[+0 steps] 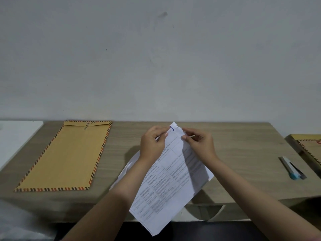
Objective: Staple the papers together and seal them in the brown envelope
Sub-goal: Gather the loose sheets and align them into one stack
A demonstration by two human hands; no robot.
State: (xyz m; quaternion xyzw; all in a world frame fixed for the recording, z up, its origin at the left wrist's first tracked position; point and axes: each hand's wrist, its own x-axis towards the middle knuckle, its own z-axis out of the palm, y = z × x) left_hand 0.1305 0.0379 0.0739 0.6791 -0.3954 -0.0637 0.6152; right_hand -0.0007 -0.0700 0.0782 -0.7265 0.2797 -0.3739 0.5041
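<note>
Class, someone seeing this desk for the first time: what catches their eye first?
Both hands, left and right, pinch the top of the printed papers at centre. The brown envelope with striped edges lies flat to the left; a stapler lies far right.

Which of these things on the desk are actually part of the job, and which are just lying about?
For the job:
white printed papers, pinched by both hands
brown striped-edge envelope
grey-and-blue stapler

Lying about:
white board, far left
second striped-edge envelope, far right
</note>
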